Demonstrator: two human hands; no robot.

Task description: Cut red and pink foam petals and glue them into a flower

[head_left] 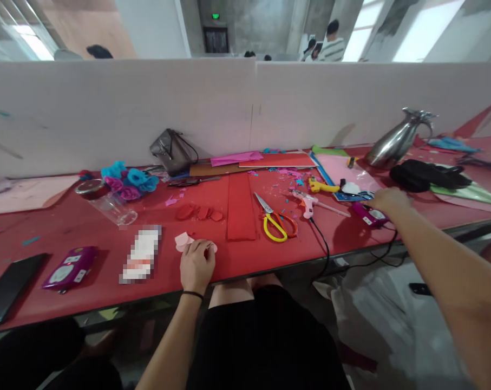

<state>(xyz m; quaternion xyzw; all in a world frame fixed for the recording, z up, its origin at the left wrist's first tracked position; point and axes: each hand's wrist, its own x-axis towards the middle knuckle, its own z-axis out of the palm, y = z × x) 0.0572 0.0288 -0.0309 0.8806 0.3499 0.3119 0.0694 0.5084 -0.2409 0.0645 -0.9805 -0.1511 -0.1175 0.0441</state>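
Observation:
My left hand (197, 262) rests near the front edge of the red table, its fingers curled and pinching a small bit of pale pink paper. Another pink paper piece (183, 241) lies beside its fingertips. Far to the right, my right hand (388, 203) reaches over the table with bent fingers at the top corner of a purple packet (369, 215); the fingertips are partly hidden. Between the hands lie a folded red paper strip (241, 208), scissors (275, 219) with yellow and orange handles, and a pink glue gun (306, 205). Several red paper petals (202, 212) lie beyond my left hand.
At left are a clear jar (111, 205), blue and purple paper flowers (129, 181), another purple packet (70, 267) and a black phone (12, 287). A metal jug (397, 141) and black pouch (426, 174) stand right. A cord (324, 244) hangs over the edge. A white partition (213, 108) rises behind.

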